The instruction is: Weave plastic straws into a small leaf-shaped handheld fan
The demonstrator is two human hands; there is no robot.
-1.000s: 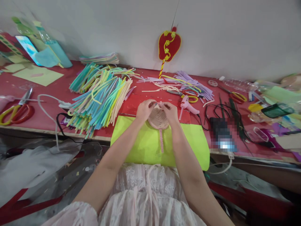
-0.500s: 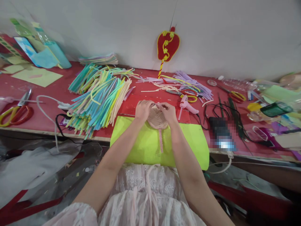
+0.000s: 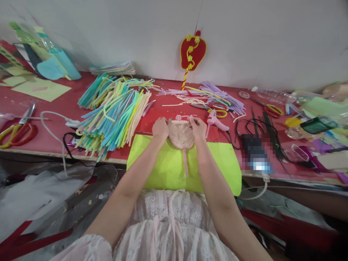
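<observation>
A small pale pink fan [image 3: 181,135], its ribs in a herringbone pattern, lies on the lime-green sheet with its pink fuzzy handle [image 3: 185,163] towards me. Along its top edge runs a pink pipe cleaner strip [image 3: 185,116] with small curled or flower-like ends. My left hand [image 3: 161,128] is closed at the fan's upper left edge, fingertips partly hidden. At the upper right edge, my right hand [image 3: 198,127] pinches the fan beside the strip's right end. Whether the strip is attached I cannot tell.
Left of the fan is a large pile of coloured pipe cleaners [image 3: 114,116]. A pink glue gun [image 3: 217,121] and scissors [image 3: 217,108] lie right of my hands. A red fan [image 3: 193,52] stands at the wall. The lime-green sheet [image 3: 154,163] overhangs the table edge.
My hands have moved apart from the fan's top middle to its two upper sides. More of the fan and the pink strip now shows. The leaning phone's screen at far left has darkened.
</observation>
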